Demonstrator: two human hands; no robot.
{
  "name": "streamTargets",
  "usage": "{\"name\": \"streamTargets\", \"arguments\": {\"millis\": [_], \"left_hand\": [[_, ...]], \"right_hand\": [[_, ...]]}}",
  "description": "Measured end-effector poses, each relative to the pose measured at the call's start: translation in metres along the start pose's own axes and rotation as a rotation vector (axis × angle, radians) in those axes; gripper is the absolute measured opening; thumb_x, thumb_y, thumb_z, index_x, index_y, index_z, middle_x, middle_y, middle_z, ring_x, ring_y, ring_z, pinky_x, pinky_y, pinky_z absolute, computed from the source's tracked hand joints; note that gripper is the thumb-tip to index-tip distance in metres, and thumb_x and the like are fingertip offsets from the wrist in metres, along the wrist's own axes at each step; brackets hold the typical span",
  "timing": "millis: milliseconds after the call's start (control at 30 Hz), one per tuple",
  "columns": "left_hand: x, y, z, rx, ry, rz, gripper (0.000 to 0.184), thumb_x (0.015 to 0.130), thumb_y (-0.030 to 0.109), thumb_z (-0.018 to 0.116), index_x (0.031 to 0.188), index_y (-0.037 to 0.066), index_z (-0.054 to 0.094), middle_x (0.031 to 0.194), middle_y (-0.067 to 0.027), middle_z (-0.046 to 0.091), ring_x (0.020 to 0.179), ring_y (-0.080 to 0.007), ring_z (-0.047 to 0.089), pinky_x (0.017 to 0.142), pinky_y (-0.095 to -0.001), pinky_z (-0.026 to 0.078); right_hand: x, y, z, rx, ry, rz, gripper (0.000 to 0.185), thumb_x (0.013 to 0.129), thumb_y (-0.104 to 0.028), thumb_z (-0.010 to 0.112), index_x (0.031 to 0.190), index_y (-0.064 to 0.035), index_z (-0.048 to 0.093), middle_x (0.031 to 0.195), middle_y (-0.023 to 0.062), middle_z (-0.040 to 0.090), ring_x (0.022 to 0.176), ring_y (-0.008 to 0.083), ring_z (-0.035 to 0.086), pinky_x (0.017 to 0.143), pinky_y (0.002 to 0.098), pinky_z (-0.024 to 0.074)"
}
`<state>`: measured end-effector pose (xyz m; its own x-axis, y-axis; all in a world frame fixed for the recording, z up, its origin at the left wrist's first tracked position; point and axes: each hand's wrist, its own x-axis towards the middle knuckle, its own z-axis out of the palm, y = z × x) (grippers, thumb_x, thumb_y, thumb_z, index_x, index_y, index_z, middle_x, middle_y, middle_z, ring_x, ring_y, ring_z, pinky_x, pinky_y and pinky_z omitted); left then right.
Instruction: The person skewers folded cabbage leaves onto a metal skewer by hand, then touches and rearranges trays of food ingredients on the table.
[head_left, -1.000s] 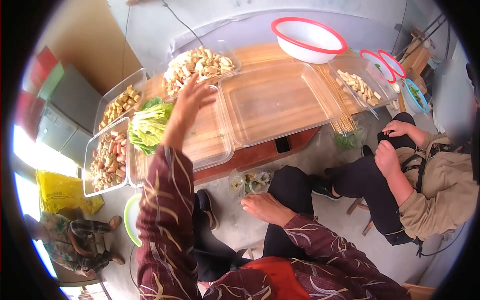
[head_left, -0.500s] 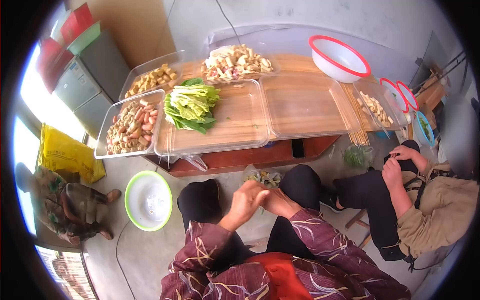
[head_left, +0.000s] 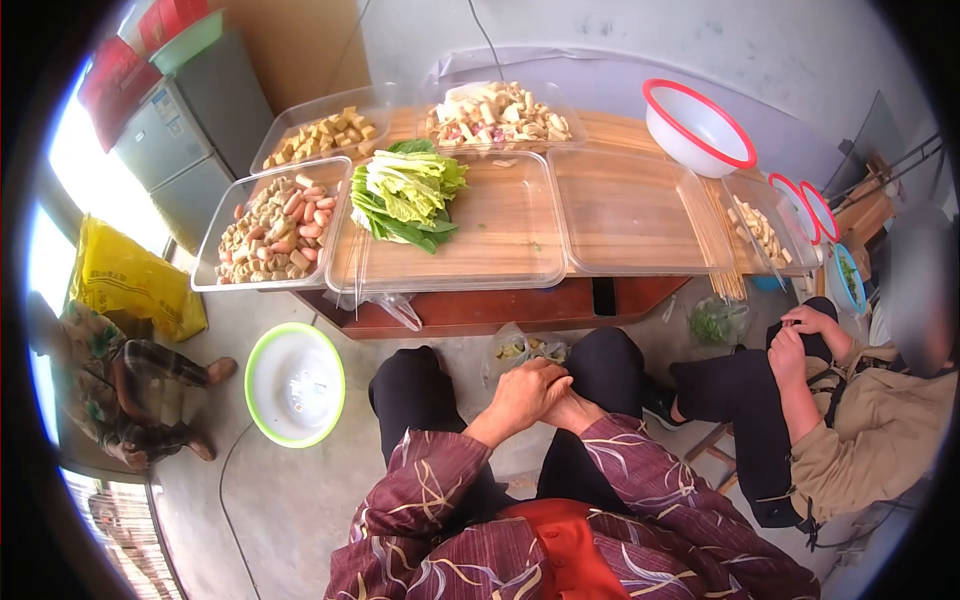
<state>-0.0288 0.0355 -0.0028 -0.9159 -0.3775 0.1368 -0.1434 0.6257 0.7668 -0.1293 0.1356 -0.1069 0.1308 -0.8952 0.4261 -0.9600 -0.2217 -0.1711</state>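
My two hands rest together over my lap, between my knees. On top lies my left hand [head_left: 522, 398], its fingers closed over my right hand. My right hand [head_left: 574, 410] sits underneath, and its fingers are mostly hidden. No tool or food shows in either hand. Just beyond them on the floor is a clear plastic bag [head_left: 505, 352] with pale and green scraps inside. Farther off, on the wooden table, a bunch of leafy greens [head_left: 405, 190] lies in a clear tray [head_left: 500, 265].
Several clear trays hold sausage pieces [head_left: 318, 215], tofu-like cubes [head_left: 335, 135] and pale chunks [head_left: 505, 112]. Thin skewers [head_left: 727, 270] lie near a red-rimmed basin [head_left: 697, 135]. A green-rimmed basin [head_left: 262, 400] stands on the floor. One person [head_left: 860, 400] sits at right, another [head_left: 110, 380] at left.
My left hand has settled lower and flatter over my right hand. The camera view has shifted slightly, so the table appears farther right.
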Motion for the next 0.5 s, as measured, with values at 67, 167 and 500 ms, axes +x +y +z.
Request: {"name": "streamTargets", "arguments": {"millis": [67, 167, 500], "left_hand": [[0.001, -0.002, 0.000, 0.019, -0.010, -0.016, 0.029, 0.093, 0.033, 0.058, 0.103, 0.008, 0.070, 0.101, -0.0121, 0.068, 0.092, -0.0344, 0.065, 0.079, -0.0415, 0.053], [0.003, -0.007, 0.007, -0.020, 0.049, -0.028, 0.030, 0.093, 0.033, 0.058, 0.106, 0.008, 0.069, 0.100, -0.0127, 0.068, 0.089, -0.0328, 0.066, 0.078, -0.0414, 0.053], [0.015, -0.033, 0.011, -0.875, 0.324, -0.308, 0.037, 0.101, 0.033, 0.048, 0.118, 0.002, 0.061, 0.089, -0.0058, 0.069, 0.072, -0.0129, 0.065, 0.064, -0.0268, 0.051]], "right_hand": [[0.001, 0.002, 0.006, -0.040, 0.018, -0.032, 0.034, 0.088, -0.018, 0.054, 0.119, -0.0044, 0.052, 0.110, 0.0205, 0.060, 0.105, 0.0357, 0.057, 0.084, 0.0482, 0.0440], [0.008, 0.006, 0.008, -0.070, 0.033, -0.040, 0.039, 0.089, -0.020, 0.054, 0.124, -0.0042, 0.050, 0.115, 0.0209, 0.058, 0.109, 0.0349, 0.055, 0.086, 0.0486, 0.0424], [0.158, 0.049, -0.183, 0.551, 0.083, 0.547, 0.052, 0.092, -0.015, 0.053, 0.140, -0.0008, 0.039, 0.060, 0.0095, 0.061, 0.054, 0.0228, 0.061, 0.056, 0.0356, 0.0488]]}}
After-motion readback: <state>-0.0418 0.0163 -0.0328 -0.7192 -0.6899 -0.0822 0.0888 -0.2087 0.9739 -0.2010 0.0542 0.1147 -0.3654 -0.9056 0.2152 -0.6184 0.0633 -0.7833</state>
